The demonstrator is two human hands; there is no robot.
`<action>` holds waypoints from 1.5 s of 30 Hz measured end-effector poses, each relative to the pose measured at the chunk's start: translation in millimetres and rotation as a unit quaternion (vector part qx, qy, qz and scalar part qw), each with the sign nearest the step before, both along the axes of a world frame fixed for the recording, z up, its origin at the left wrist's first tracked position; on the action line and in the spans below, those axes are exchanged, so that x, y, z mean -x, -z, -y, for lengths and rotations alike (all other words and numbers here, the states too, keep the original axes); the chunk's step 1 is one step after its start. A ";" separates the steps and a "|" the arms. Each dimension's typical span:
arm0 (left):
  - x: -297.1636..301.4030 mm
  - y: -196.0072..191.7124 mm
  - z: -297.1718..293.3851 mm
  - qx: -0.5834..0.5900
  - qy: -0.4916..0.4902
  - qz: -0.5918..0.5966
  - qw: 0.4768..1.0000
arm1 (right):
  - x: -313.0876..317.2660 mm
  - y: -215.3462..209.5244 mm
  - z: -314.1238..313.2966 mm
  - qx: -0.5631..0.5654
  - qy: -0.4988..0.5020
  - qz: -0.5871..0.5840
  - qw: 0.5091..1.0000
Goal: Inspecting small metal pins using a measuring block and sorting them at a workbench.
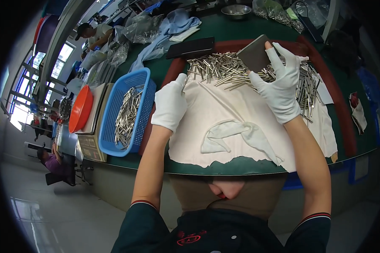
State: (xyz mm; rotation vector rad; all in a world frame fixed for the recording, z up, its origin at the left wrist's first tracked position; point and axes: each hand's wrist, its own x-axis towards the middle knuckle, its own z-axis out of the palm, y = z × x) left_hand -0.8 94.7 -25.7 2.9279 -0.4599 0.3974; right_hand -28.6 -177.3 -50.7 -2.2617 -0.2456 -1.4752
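The white cloth (249, 105) spread on the green table (223, 29) serves as the landmark here. At its far edge lies a heap of small metal pins (217, 71), spilling along the cloth's far right side as well. The right hand (278, 86), in a white glove, grips a flat dark grey plate (255, 52) above the heap: thumb under the near edge, fingers spread up its right side, a bare fingertip showing through the glove at the top. The plate stands tilted, its lower edge down among the pins. The left hand (171, 103), also gloved, rests at the cloth's left edge with its fingers curled loosely inward and one finger pointing toward the heap; it seems to hold nothing, though the palm is hidden. To do this well, I would judge that the plate's edge should stay low and flat against the cloth so the pins slide rather than jump, and the pull should be slow, since the pins roll easily. The left hand could steady the cloth so that it does not bunch. A crumpled white rag (236, 135) lies on the near part of the cloth, and a blue basket (145, 86) half filled with pins stands just left of the cloth.
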 end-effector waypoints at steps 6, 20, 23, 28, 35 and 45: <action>-17.0 10.0 1.0 -0.158 0.052 0.014 0.986 | 0.4 -0.5 0.1 -0.021 -0.002 -0.007 1.000; 25.1 -22.8 7.0 0.578 0.078 -0.344 0.736 | 2.3 1.7 3.8 -0.019 0.008 -0.005 1.000; 25.9 -13.7 -4.5 0.661 0.104 -0.395 0.629 | 1.5 -0.3 -1.4 -0.022 -0.009 -0.003 1.000; 24.6 0.1 -10.1 0.699 0.144 -0.444 0.541 | 2.3 1.0 1.5 -0.007 0.000 -0.018 1.000; 30.7 10.6 -24.4 0.733 0.140 -0.439 0.501 | 0.3 3.7 -0.9 -0.007 -0.017 -0.015 1.000; 43.8 5.7 -33.0 0.700 0.126 -0.429 0.558 | 1.8 3.6 -0.6 -0.010 -0.002 -0.016 1.000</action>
